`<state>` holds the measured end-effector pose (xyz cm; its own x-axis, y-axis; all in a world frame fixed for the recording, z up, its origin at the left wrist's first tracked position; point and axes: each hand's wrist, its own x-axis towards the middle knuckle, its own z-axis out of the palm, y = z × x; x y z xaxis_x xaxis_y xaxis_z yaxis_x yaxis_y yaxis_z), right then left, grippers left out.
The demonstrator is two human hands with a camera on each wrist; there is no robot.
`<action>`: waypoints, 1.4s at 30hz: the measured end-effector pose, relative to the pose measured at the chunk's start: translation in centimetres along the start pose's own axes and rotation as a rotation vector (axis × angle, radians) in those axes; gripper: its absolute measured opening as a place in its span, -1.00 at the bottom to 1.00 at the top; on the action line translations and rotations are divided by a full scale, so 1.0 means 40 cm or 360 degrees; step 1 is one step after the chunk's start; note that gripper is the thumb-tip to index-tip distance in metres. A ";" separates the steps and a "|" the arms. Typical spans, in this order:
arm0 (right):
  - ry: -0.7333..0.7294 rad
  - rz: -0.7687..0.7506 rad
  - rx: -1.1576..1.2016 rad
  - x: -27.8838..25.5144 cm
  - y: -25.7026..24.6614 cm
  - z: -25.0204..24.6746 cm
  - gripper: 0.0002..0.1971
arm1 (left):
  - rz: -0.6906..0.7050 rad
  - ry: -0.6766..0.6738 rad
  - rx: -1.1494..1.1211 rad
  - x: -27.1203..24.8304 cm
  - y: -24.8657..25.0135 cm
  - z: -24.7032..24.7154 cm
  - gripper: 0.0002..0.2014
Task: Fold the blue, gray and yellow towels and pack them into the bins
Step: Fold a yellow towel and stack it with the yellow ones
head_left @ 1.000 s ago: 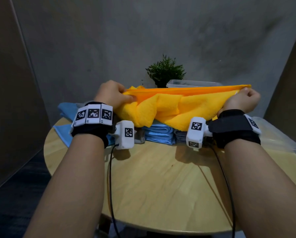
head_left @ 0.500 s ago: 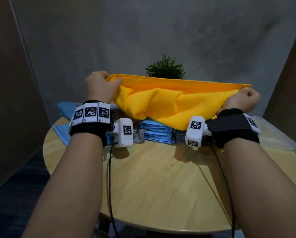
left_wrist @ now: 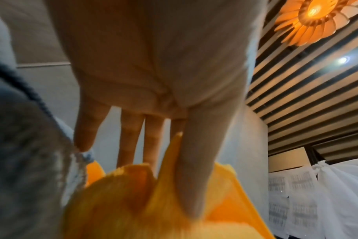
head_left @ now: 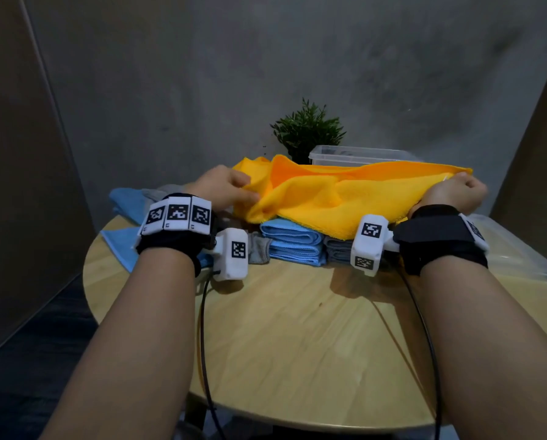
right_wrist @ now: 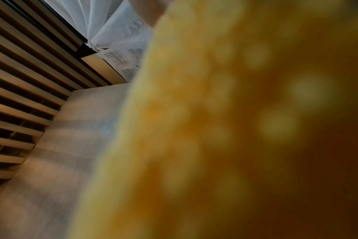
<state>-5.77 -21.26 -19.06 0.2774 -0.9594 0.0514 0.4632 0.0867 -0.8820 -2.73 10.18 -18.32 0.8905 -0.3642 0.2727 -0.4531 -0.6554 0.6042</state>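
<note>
A yellow towel (head_left: 345,201) hangs slack between my two hands above the back of the round wooden table (head_left: 297,338). My left hand (head_left: 230,188) holds its left end. In the left wrist view a ridge of the yellow towel (left_wrist: 133,202) is pinched between the thumb (left_wrist: 194,177) and the index finger, and the other fingers are straight. My right hand (head_left: 456,193) is a fist gripping the towel's right corner. The yellow towel (right_wrist: 235,129) fills the right wrist view. Under it lie folded blue towels (head_left: 292,242) and a folded gray towel (head_left: 337,250).
Unfolded blue cloth (head_left: 123,246) and gray cloth (head_left: 167,190) lie at the back left. A clear bin (head_left: 361,154) stands behind the towel beside a potted plant (head_left: 307,131). Another clear plastic bin (head_left: 519,258) sits at the right edge. Cables hang from both wrists.
My left hand has dropped from its raised position and moved right, so the towel went from taut to slack with its left edge flopped over. The right hand stayed put.
</note>
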 end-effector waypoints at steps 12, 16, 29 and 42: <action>-0.0571 -0.0136 -0.0521 0.000 0.019 0.024 -0.74 | -0.0186 0.0165 -0.0171 0.021 -0.001 0.027 -0.92; -0.0909 -0.0152 -0.0887 -0.022 0.006 0.028 -0.73 | -0.0245 0.0268 0.0079 0.046 -0.019 0.048 -0.88; -0.1245 -0.0355 -0.1380 -0.041 0.019 0.023 -0.84 | -0.0135 0.0131 0.0057 0.055 -0.002 0.098 -0.84; -0.1011 -0.0343 -0.1191 -0.043 0.013 0.018 -0.67 | -0.0148 0.0391 0.0528 0.034 0.044 0.053 -0.73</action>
<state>-5.40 -19.37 -19.27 0.7488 -0.5947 0.2926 -0.0309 -0.4724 -0.8809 -2.41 7.13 -18.48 0.8933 -0.1512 0.4232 -0.3234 -0.8702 0.3717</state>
